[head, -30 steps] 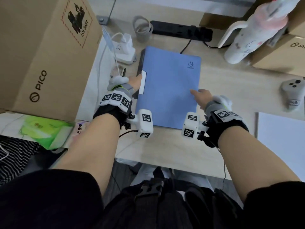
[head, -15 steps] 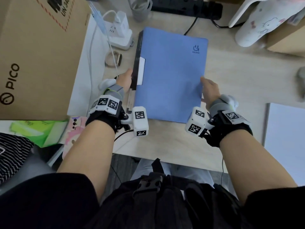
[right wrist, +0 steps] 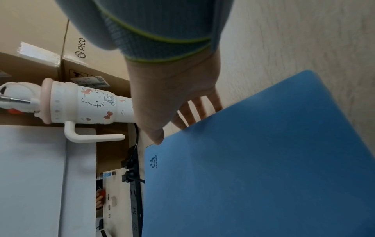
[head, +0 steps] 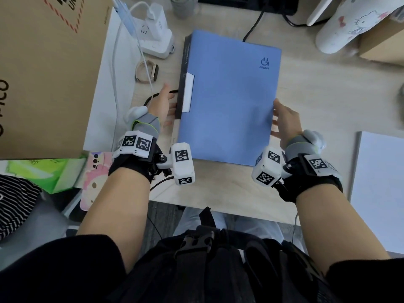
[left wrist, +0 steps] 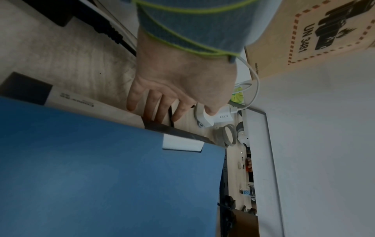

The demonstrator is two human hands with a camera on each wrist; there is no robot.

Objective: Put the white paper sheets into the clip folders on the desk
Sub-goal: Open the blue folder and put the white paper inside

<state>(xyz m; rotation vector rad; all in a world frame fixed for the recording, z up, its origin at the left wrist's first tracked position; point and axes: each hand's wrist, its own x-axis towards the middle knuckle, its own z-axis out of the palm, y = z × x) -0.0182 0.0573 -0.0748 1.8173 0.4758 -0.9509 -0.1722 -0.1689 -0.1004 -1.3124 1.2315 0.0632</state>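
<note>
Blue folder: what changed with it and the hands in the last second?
The right hand slid off the cover to the right edge of the blue folder, thumb above, fingers beneath. The left hand stayed at the spine; folder still closed, white sheets untouched.

The pale wooden desk [head: 317,101] bears a watch [head: 147,71], a white charger [head: 156,38], a tumbler [head: 341,25] and white paper sheets [head: 380,182].

Office desk [head: 317,106], power strip [right wrist: 134,208], cardboard box [head: 43,73] (PICO-branded)
</note>
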